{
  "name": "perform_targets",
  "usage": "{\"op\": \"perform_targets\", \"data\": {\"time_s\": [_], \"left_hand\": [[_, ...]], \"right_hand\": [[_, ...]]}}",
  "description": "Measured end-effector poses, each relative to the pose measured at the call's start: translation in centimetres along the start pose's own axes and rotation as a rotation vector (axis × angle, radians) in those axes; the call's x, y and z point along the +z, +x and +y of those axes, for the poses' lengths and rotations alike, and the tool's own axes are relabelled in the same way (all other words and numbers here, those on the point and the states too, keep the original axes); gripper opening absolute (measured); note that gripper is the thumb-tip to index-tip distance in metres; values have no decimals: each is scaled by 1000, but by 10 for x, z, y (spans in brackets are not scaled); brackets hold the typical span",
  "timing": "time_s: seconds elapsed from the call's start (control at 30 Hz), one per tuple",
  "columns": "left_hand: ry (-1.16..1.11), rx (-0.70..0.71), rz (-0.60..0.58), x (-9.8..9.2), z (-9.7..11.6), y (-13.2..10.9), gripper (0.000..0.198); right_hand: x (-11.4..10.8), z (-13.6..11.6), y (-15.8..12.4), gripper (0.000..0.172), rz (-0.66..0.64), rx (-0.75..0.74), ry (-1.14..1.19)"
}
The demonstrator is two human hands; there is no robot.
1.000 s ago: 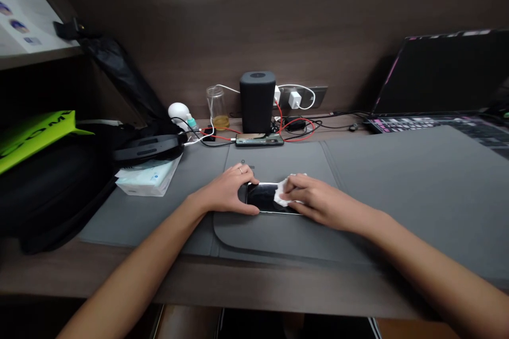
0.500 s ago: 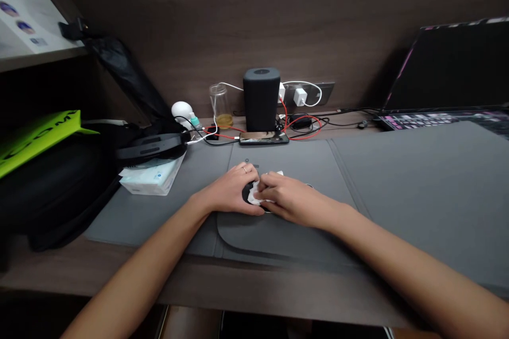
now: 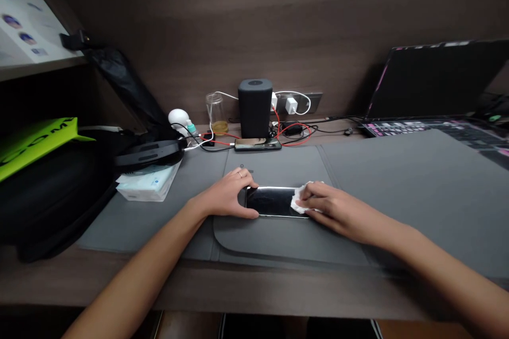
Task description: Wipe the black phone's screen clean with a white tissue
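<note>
While the left hand (image 3: 227,196), half open, grips a phone (image 3: 271,202), the right hand (image 3: 333,209) pinches white tissue (image 3: 296,202) against it.

The tissue (image 3: 299,203) is white, phone screen (image 3: 272,202) black, mat (image 3: 401,185) grey, wall (image 3: 238,21) streaky brown.

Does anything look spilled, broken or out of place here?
Nothing looks spilled or broken: the jar stands upright and the phone under the tissue lies flat. The messiest spot is the cables, a loose tangle of red, black and white beside the speaker at the back.
</note>
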State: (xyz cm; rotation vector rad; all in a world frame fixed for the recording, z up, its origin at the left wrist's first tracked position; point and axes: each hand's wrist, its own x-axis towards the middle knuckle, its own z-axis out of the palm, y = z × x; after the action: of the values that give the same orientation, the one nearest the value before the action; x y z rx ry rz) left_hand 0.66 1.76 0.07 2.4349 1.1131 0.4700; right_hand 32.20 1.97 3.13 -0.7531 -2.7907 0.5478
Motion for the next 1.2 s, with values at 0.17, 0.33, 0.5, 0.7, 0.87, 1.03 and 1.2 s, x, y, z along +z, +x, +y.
{"op": "perform_targets", "data": {"time_s": [0.17, 0.33, 0.5, 0.7, 0.87, 1.03, 1.2], "left_hand": [[3, 8, 1, 0, 1, 1, 52], [18, -2, -15, 1, 0, 1, 43], [-1, 0, 2, 1, 0, 1, 49], [-6, -23, -23, -1, 1, 0, 52], [1, -22, -25, 0, 0, 0, 53], [10, -11, -15, 2, -2, 0, 51], [0, -19, -22, 2, -2, -1, 54]], "right_hand": [[13, -10, 35, 29, -13, -74, -51], [33, -21, 82, 21, -21, -202, -61], [23, -11, 61, 22, -28, -168, -50], [2, 1, 2, 29, -24, -69, -38], [13, -7, 23, 26, 2, -89, -46], [33, -21, 67, 21, 6, -169, -38], [29, -7, 38, 26, 70, -99, 17]]}}
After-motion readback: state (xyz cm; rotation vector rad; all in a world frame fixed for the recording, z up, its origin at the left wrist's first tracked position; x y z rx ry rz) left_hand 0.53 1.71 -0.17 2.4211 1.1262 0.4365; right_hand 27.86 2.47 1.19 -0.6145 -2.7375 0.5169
